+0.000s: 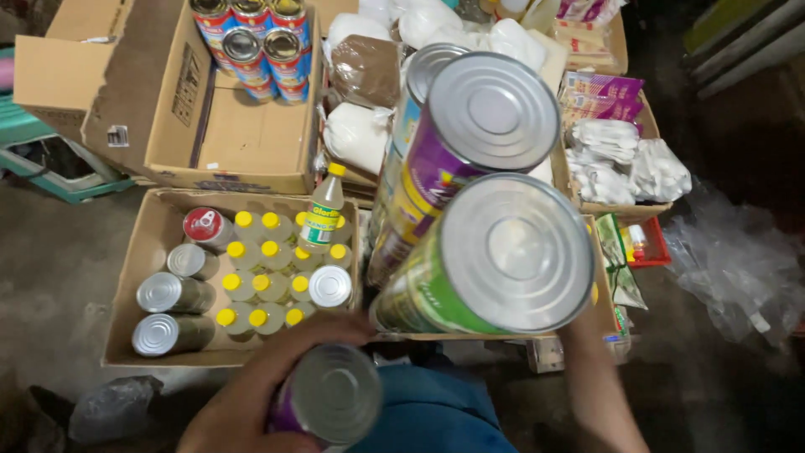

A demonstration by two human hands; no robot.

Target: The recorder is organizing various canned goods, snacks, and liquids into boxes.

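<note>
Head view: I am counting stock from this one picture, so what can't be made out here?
- Right hand: hidden behind the green-labelled can; only the forearm shows.
- Left hand: its fingers are partly behind the purple can, and the bottom edge cuts the wrist.
- Stacked cans: blurred, too close to the camera.
- Box of yellow-capped bottles: lower layers are hidden by the top bottles.

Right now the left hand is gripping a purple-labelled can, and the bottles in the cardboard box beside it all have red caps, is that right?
Not quite. The head view shows the left hand gripping the purple-labelled can, but the bottles in the cardboard box have yellow caps, not red. The only red there is the top of one can at the box's far left corner.
</note>
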